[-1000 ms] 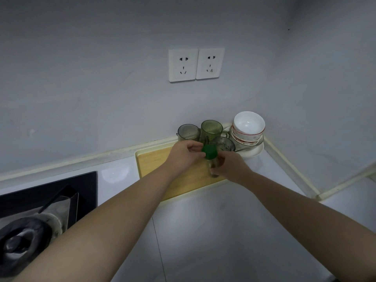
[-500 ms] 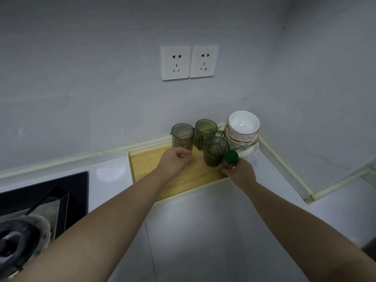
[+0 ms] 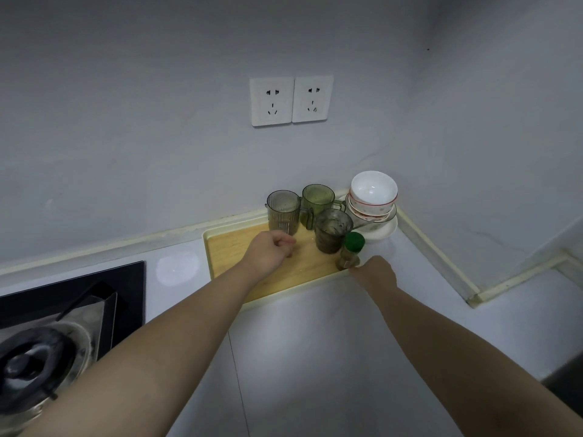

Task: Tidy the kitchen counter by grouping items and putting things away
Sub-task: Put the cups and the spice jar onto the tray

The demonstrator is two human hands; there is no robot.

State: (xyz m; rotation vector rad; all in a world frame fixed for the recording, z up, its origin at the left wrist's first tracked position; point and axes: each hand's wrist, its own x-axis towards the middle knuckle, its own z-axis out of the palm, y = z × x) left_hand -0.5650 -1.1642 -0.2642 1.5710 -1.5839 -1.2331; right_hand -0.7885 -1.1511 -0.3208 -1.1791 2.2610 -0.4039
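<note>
A small spice bottle with a green cap stands at the front right corner of the wooden tray. My right hand is low beside it, its fingertips still on the bottle's base. Three ribbed cups stand at the back of the tray: a grey one, a green one and a dark one just left of the bottle. My left hand rests on the tray in front of the grey cup with its fingers curled, and I see nothing in it.
Stacked white bowls sit on a plate in the corner, right of the tray. A black gas stove with a dark pot is at the left. Two wall sockets are above. White counter lies in front.
The green-capped bottle went from between both hands at the tray's middle to the tray's right front corner. My right hand has slid down to its base, and my left hand let go and stayed put.
</note>
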